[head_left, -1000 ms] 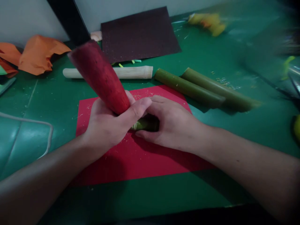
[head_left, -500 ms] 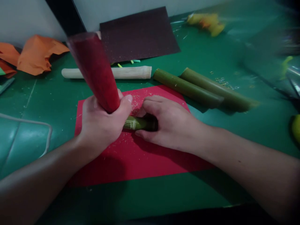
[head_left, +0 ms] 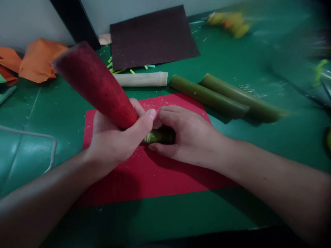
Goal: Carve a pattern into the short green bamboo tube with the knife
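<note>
Green table (head_left: pixel 165 218) fronts pale wall (head_left: pixel 139 8), left grip (head_left: pixel 116 139) holding red cylinder (head_left: pixel 99 86), right grip (head_left: pixel 192 136) bamboo (head_left: pixel 161 136).

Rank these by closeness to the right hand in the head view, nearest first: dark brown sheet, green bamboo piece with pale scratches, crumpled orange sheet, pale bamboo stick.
1. Green bamboo piece: in the right hand.
2. Pale bamboo stick: beyond the hand, to its left.
3. Dark brown sheet: behind the stick.
4. Crumpled orange sheet: far left.

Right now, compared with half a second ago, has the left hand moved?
Yes: judged against the red sheet beneath, the left hand has shifted slightly right, closer to the right hand.
</note>
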Demonstrator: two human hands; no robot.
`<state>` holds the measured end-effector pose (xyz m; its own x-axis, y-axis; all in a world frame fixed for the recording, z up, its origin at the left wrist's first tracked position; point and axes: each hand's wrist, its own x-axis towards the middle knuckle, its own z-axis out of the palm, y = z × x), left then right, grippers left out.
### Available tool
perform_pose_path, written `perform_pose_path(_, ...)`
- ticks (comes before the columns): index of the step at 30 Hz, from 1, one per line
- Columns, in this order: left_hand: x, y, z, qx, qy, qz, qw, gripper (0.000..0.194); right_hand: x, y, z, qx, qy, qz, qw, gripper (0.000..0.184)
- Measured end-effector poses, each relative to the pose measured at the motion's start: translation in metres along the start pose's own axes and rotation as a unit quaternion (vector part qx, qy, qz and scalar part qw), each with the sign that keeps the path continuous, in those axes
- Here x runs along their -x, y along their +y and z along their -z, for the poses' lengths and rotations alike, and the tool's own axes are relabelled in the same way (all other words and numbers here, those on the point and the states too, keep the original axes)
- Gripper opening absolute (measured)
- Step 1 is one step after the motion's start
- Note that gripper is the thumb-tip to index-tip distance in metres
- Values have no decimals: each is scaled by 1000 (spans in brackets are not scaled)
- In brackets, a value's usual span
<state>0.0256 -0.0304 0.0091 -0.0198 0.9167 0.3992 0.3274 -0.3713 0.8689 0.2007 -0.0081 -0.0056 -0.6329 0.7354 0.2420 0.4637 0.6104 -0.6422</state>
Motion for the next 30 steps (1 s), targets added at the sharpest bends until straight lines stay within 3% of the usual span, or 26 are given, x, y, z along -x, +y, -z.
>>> perform_pose_path(16, 3, 6, -4, -65, -55, -7, 996, 37, 1, -2, 1, -34, -23, -21, 999, 12)
perform_pose_path(22, 1, 4, -3, -46, -92, -4, 995, 35, 1, -2, 2, 6, -8, 10, 1000, 13)
perform_pose_path(27, 1, 5, -3, -54, -87, -24, 994, 40, 0, -4, 3, 60, -24, 40, 997, 14)
perform_pose_path(30, 1, 3, -4, -43, -72, -32, 996, 33, 1, -3, 3, 58, -8, 50, 997, 13)
